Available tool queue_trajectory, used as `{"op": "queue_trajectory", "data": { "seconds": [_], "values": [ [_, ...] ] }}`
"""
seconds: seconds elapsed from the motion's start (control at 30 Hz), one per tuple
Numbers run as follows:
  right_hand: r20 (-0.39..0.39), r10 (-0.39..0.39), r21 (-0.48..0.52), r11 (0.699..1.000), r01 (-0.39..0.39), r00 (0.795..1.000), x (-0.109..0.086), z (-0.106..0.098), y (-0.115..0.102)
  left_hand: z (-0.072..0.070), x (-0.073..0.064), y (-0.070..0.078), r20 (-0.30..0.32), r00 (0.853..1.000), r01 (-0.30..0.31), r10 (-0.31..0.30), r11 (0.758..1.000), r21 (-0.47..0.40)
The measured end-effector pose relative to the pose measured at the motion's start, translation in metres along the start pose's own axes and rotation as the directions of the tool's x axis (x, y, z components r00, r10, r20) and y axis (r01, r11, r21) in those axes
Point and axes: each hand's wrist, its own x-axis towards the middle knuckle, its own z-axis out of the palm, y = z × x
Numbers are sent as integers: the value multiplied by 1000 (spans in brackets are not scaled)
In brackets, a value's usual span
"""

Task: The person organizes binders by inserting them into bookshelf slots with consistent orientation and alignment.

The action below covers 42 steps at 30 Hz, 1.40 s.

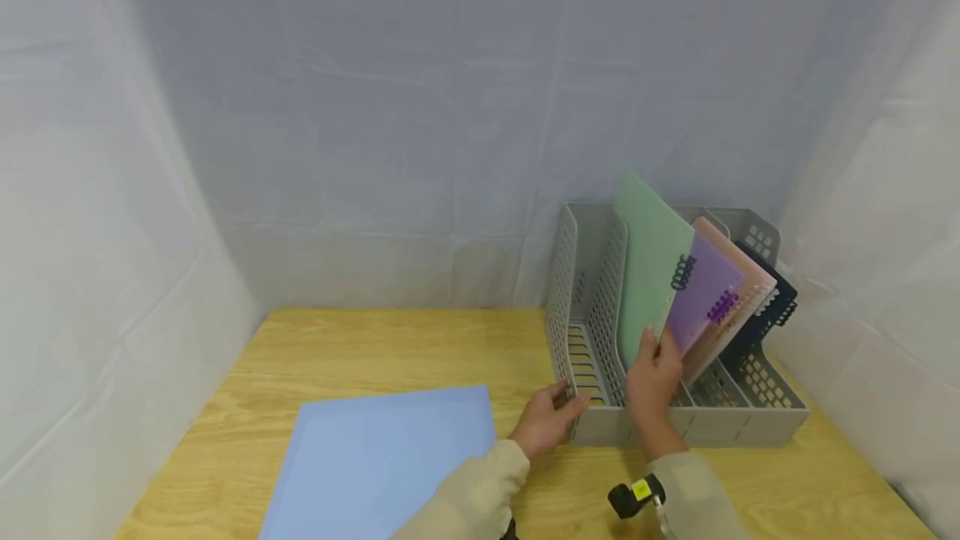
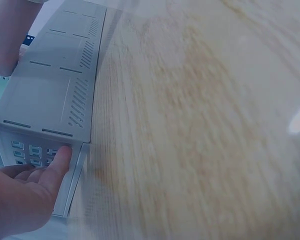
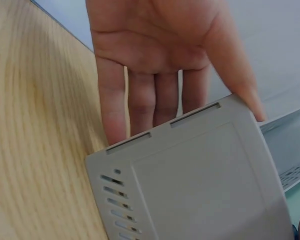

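A grey file organizer (image 1: 727, 427) with several upright slots stands at the right of the table. My left hand (image 1: 547, 422) holds its front left corner, thumb over the front rim and fingers along the outer side wall. In the right wrist view these left fingers (image 3: 140, 100) lie behind the perforated wall. My right hand (image 1: 655, 377) pinches the lower front edge of a green spiral notebook (image 1: 651, 265), which stands tilted in a slot and rises above the organizer. Only a sliver of the right hand shows in its own wrist view.
Purple (image 1: 701, 290), pink (image 1: 753, 282) and dark blue (image 1: 772, 307) spiral notebooks lean in the slots to the right. A flat light-blue folder or sheet (image 1: 390, 457) lies on the wooden table (image 1: 247, 423) at left. White sheeting (image 1: 390, 123) surrounds the table.
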Motion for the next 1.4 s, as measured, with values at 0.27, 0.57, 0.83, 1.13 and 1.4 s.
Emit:
{"op": "queue_trajectory", "data": {
  "seconds": [0.27,0.57,0.83,1.13,1.4],
  "values": [
    [44,18,53,998,-20,999,2,1,1,1,-1,-1,-18,1000,7,-7,1000,8],
    [9,89,60,994,-89,996,4,2,0,3,-2,-1,-18,1000,-9,8,1000,-14],
    [-45,84,114,990,-78,995,8,-2,-3,3,1,-4,-13,1000,-2,3,1000,4],
    [-9,108,98,989,-106,994,4,1,-7,1,1,-2,-34,999,-6,8,999,52],
    [12,97,90,991,-97,995,-1,5,1,0,-1,0,-24,999,-21,23,998,59]
  ]
}}
